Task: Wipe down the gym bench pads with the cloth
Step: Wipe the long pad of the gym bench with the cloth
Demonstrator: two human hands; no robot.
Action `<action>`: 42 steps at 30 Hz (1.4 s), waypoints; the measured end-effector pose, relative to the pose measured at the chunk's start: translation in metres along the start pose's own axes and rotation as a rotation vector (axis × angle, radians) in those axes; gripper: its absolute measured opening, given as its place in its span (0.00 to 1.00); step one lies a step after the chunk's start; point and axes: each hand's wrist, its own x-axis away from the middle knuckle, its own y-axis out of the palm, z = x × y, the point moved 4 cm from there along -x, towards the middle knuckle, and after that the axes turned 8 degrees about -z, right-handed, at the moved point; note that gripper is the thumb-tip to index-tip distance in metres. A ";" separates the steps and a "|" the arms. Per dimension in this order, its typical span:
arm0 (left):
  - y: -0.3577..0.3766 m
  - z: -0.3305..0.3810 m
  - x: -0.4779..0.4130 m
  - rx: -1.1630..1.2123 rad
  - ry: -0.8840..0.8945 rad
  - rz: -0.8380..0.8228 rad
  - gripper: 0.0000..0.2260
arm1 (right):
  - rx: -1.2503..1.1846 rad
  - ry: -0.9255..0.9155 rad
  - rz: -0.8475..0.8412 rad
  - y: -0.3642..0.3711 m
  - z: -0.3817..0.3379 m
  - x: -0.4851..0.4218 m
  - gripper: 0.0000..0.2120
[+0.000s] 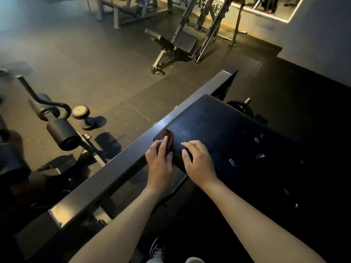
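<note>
A black padded bench pad (218, 130) lies in front of me, running up and to the right. A small dark red cloth (169, 138) sits on the pad's near left corner. My left hand (159, 162) lies on the cloth with straight fingers, pressing it against the corner. My right hand (199, 162) rests beside it on the pad's near edge, fingers bent down onto the surface, holding nothing. Most of the cloth is hidden under my left hand.
A thick dark steel beam (117, 171) runs diagonally along the pad's left side. Left of it stand roller pads (63, 133), a curved handle and a dumbbell (83, 116) on the rubber floor. Another bench (178, 44) stands farther back. A weight plate (241, 107) sits behind the pad.
</note>
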 end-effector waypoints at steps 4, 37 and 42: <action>0.018 0.018 0.024 0.017 0.065 -0.020 0.21 | -0.032 -0.028 0.009 -0.007 0.011 0.010 0.13; 0.040 0.032 0.050 0.384 -0.280 0.168 0.22 | 0.025 -0.166 -0.092 -0.016 0.020 0.042 0.17; 0.039 0.032 0.066 0.311 -0.125 0.102 0.22 | 0.039 -0.158 -0.087 -0.018 0.025 0.048 0.15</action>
